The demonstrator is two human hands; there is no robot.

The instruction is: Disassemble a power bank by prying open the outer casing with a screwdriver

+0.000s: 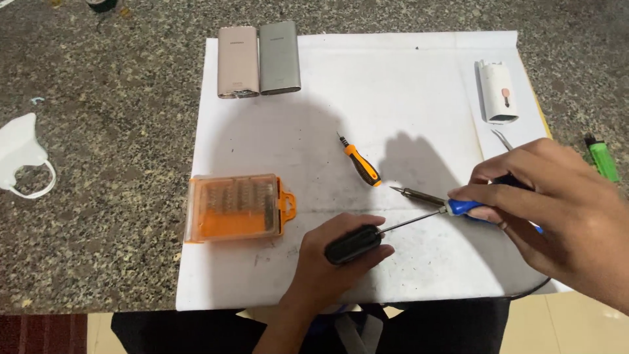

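Observation:
My left hand (327, 265) grips a small black oblong device (352, 244) low on the white sheet (393, 85). My right hand (557, 210) holds a blue-handled screwdriver (462, 208), its thin shaft reaching left so the tip meets the end of the black device. Just above that shaft lies a dark metal-tipped tool (413, 195), its cord running under my right hand. A small orange and black screwdriver (360, 164) lies loose on the sheet above my hands.
An orange transparent bit case (236, 206) sits at the sheet's left edge. A pink power bank (238, 61) and a grey power bank (280, 57) lie at the top. A white device (498, 92), tweezers (503, 139), a green lighter (603, 158) and a white mask (19, 154) surround the speckled stone counter (98, 216).

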